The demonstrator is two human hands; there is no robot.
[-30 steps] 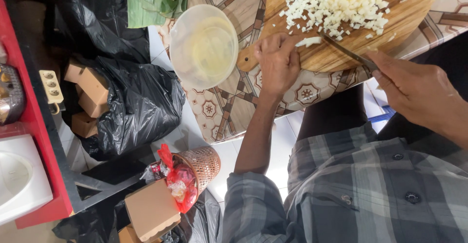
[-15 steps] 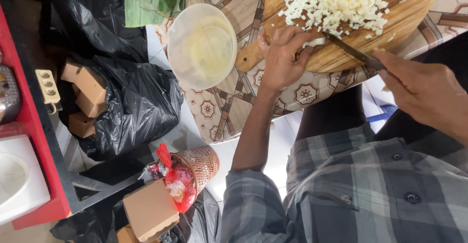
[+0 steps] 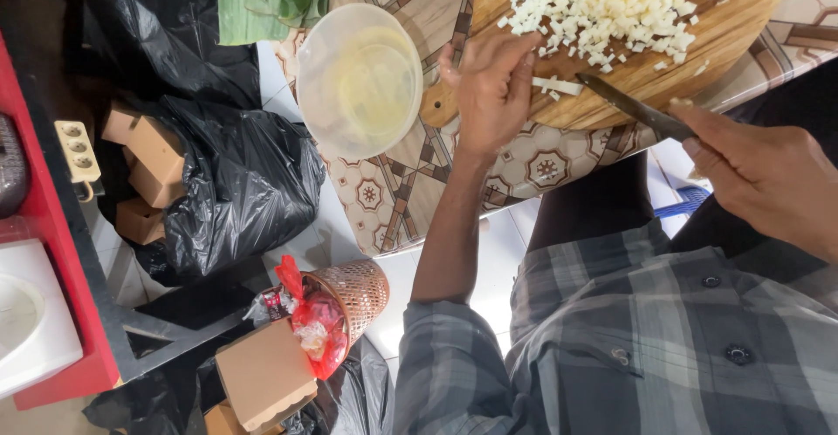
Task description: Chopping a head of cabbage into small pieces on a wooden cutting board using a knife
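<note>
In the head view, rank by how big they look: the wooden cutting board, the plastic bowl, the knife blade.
1. cutting board, though cut off at the frame's top
2. plastic bowl
3. knife blade, held in the right hand

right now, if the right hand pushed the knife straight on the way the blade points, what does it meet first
Probably the pale cut strip lying on the round wooden cutting board, just ahead of the dark knife blade held by the right hand; then the left hand's fingers. Depth is unclear.

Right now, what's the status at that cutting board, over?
Left hand pinning a pale strip on the wooden board. Right hand gripping the knife, blade at the strip. Diced pile close behind the cut.
</note>
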